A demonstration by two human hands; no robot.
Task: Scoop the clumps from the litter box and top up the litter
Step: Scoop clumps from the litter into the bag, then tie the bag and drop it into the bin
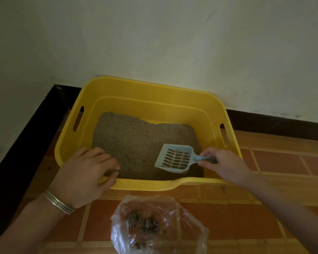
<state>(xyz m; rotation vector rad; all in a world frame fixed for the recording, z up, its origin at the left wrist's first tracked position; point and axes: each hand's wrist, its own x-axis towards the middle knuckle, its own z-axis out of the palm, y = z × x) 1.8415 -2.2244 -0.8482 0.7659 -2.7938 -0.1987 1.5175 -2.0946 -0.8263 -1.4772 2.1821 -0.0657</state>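
A yellow litter box point(154, 92) stands on the tiled floor against the wall, with grey-brown litter point(132, 142) spread over its bottom. My right hand point(222, 164) grips the handle of a pale blue slotted scoop point(175, 158), held just above the litter at the box's front right; a few grains lie in the scoop. My left hand point(83, 173), with metal bangles at the wrist, holds the box's front left rim. In front of the box lies an open clear plastic bag point(158, 224) with dark clumps inside.
A white wall rises right behind the box, with a dark skirting strip point(26, 136) running along its foot on the left and right. Orange-brown floor tiles point(283, 162) lie to the right of the box and around the bag.
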